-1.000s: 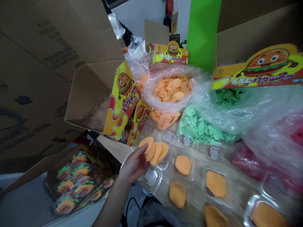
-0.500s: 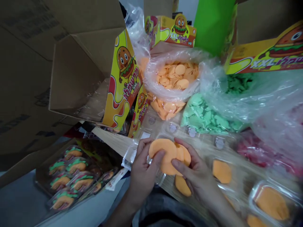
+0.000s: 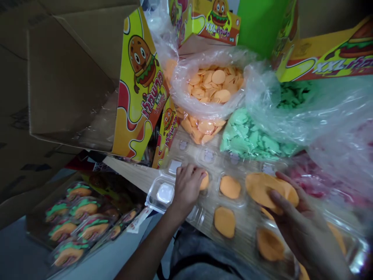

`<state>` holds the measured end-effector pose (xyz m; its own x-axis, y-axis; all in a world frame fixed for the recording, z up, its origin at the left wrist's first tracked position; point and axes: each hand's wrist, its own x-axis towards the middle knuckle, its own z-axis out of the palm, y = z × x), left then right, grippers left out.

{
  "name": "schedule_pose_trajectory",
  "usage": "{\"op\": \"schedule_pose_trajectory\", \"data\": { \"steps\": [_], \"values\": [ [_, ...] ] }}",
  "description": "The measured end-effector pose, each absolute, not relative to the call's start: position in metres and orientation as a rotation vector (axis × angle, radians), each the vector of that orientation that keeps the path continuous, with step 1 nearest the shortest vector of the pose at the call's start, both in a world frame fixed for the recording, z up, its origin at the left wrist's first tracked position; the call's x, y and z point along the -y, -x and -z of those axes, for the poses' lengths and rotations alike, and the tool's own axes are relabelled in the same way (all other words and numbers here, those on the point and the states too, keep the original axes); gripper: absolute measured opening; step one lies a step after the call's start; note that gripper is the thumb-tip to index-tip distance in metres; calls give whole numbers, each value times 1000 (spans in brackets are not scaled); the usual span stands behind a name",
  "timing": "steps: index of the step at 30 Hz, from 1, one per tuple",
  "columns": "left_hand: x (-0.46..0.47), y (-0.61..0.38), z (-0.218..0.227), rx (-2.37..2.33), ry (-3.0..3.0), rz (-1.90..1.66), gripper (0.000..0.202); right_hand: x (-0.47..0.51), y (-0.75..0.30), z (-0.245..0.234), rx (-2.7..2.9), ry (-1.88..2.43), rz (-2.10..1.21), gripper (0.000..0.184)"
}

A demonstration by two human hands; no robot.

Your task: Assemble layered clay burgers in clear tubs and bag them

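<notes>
The left hand [image 3: 188, 186] has its fingers curled onto an orange candy disc [image 3: 204, 181] in a clear plastic tray [image 3: 196, 214] at lower centre, while the right hand [image 3: 303, 221] grasps a loose stack of discs [image 3: 269, 192] at right. A slackening grip could spill that stack across the tray.

The left hand [image 3: 188, 186] is pressing onto an orange gummy disc [image 3: 204, 181] in a clear plastic tray [image 3: 161, 194], while the right hand [image 3: 297, 217] is gripping a stack of orange gummy discs [image 3: 271, 192] over the wooden bench [image 3: 131, 173].
</notes>
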<state>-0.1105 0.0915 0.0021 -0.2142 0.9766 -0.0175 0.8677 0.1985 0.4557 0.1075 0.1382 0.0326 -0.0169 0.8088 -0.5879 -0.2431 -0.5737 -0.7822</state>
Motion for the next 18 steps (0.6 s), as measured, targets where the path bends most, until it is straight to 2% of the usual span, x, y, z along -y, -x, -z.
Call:
{"op": "schedule_pose_trajectory", "data": {
  "steps": [6,13,18],
  "values": [
    [-91,110,4,-2288,-2034,-282,17,-128,-98,-29,579,1426,-1805,57],
    [-85,110,10,-2221,-2200,-279,15,-129,-86,-28,670,1349,-1868,53],
    [-91,107,8,-2212,-2145,-312,22,-130,-79,-44,598,1260,-1957,51]
  ]
}}
